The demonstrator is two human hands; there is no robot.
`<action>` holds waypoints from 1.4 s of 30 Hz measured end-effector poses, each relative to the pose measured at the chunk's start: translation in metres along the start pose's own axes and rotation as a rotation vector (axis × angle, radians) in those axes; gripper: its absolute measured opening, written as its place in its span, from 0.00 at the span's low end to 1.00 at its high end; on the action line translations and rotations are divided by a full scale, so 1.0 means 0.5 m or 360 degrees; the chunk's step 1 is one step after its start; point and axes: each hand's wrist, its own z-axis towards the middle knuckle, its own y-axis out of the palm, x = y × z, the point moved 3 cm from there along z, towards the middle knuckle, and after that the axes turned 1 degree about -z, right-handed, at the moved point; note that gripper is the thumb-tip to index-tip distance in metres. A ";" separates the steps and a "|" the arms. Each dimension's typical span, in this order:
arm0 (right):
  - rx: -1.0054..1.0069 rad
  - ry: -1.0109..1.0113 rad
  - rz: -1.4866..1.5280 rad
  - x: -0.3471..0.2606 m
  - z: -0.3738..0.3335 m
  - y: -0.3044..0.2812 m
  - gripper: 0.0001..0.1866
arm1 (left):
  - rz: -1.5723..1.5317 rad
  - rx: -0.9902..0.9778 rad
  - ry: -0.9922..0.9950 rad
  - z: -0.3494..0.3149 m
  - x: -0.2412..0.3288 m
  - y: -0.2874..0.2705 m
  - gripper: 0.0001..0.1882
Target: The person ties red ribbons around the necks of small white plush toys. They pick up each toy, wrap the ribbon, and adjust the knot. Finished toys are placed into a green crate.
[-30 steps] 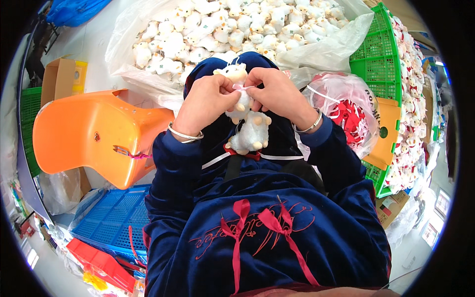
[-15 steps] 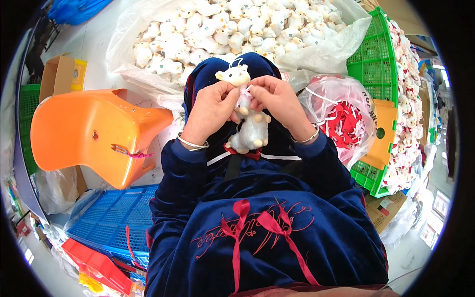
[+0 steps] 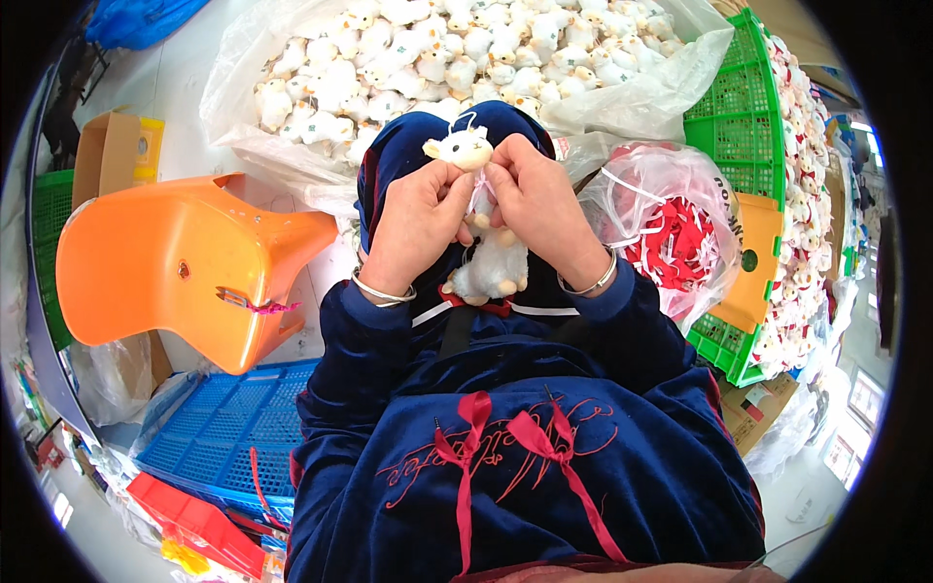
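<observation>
A small plush animal with a cream head, dark eyes and a white cord loop on top is held upright above my lap. A pale pink ribbon lies round its neck. On the left, my left hand pinches the ribbon between thumb and fingers close under the head. My right hand does the same from the right, thumb and forefinger pressed together beside the head. Both hands partly cover the neck and ribbon. Below them a fluffy grey body with cream paws rests on my lap; its join to the head is hidden.
Ahead, a clear plastic sheet bears a heap of plush toys. On the right are a bag of red ribbons and a green crate. An orange chair with snips and a blue crate stand left.
My right hand has moved up and in toward the toy's head, covering more of the neck and ribbon. My left hand keeps nearly the same place.
</observation>
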 end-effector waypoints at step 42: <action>-0.0167 0.0183 0.0850 0.088 -0.003 0.040 0.09 | 0.0066 0.0397 -0.0200 0.001 -0.047 0.014 0.14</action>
